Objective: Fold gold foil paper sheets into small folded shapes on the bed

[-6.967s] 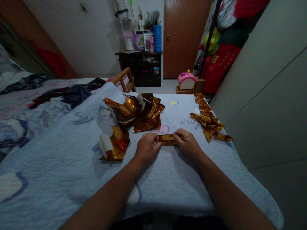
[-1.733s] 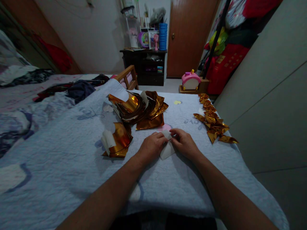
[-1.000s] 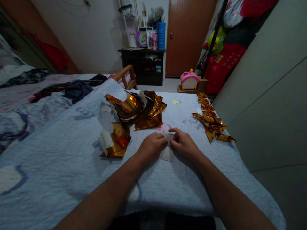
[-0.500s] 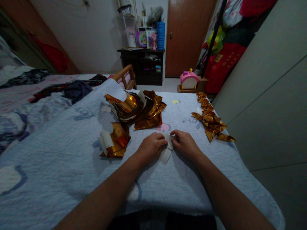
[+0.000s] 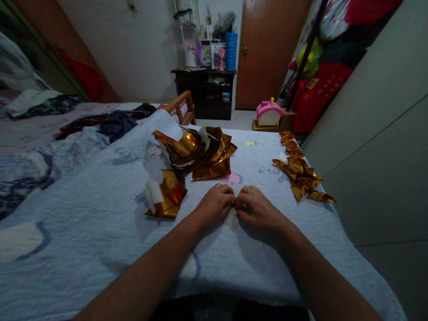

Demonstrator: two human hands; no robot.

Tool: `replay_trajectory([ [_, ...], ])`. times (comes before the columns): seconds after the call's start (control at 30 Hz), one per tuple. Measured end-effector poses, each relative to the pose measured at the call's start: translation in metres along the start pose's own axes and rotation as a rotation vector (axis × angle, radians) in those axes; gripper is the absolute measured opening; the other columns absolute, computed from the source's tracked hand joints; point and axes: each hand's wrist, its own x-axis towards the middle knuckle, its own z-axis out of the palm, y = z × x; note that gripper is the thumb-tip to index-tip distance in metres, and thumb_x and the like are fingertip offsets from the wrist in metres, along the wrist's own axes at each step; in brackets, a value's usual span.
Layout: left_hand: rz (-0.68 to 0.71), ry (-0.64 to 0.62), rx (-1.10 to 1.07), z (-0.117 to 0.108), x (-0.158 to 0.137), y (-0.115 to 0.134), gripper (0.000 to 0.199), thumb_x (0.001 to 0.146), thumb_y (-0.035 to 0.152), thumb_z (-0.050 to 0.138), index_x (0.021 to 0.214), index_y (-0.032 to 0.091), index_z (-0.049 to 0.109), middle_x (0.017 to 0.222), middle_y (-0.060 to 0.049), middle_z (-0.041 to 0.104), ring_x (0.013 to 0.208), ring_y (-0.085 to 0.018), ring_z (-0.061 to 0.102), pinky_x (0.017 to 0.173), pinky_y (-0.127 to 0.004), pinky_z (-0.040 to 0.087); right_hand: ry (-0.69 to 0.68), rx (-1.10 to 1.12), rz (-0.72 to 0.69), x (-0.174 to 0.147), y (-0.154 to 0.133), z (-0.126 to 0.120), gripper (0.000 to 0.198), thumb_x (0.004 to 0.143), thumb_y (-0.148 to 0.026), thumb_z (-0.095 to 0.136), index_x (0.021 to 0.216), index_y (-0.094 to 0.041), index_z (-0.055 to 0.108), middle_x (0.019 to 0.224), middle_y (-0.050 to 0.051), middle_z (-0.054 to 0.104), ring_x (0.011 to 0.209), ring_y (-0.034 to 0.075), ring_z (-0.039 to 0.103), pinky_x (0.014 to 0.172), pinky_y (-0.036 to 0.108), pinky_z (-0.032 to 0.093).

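Note:
A small piece of whitish paper [image 5: 231,220] lies on the pale blue quilted cloth [image 5: 110,240], mostly covered by my hands. My left hand [image 5: 216,203] is closed on its left side, fingers bent over the paper. From the right, my right hand [image 5: 254,207] pinches it with thumb and fingers, the fingertips of both hands nearly meeting. Just left of them sits a small stack of gold foil paper [image 5: 170,191] with a white backing curling up. Behind it spreads a larger curled pile of gold foil sheets [image 5: 187,145].
Folded gold foil pieces [image 5: 302,178] lie in a row along the cloth's right edge, by a pale cabinet [image 5: 384,147]. Rumpled clothes [image 5: 117,125] lie at the left. Beyond the cloth stand a wooden chair [image 5: 183,107] and a pink toy case [image 5: 269,113].
My right hand has closed in toward my left and now covers more of the paper. The view has shifted slightly, so the surroundings appear further right.

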Motion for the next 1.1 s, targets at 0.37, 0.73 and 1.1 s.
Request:
replay_trajectory([
  [0.37,-0.075,0.023,-0.011,-0.002,0.0,-0.001,0.017,0.084,0.011,0.062,0.093,0.018,0.075,0.11,-0.008,0.068,0.108,-0.024,0.059,0.099,-0.038,0.047,-0.081,-0.123,0.015,-0.004,-0.015,0.009,0.065,0.07,-0.044,0.08,0.124,-0.017,0.056,0.117,0.013,0.056,0.106,0.032,0.048,0.094,0.048,0.041],
  [0.73,-0.083,0.038,-0.022,0.0,-0.001,-0.002,0.013,0.086,0.013,0.065,0.095,0.017,0.073,0.108,-0.008,0.068,0.106,-0.024,0.058,0.098,-0.037,0.048,-0.109,-0.107,0.006,-0.006,-0.009,0.005,0.035,0.07,-0.012,0.056,0.104,-0.02,0.056,0.109,0.011,0.057,0.104,0.028,0.048,0.092,0.043,0.041],
  [1.1,-0.075,0.035,-0.035,0.0,-0.001,-0.003,0.012,0.085,0.012,0.068,0.094,0.018,0.073,0.108,-0.007,0.068,0.106,-0.023,0.058,0.097,-0.037,0.048,-0.13,-0.08,-0.012,-0.006,0.004,0.001,0.032,0.072,-0.004,0.049,0.099,-0.018,0.059,0.106,0.009,0.056,0.1,0.024,0.047,0.091,0.039,0.039],
])
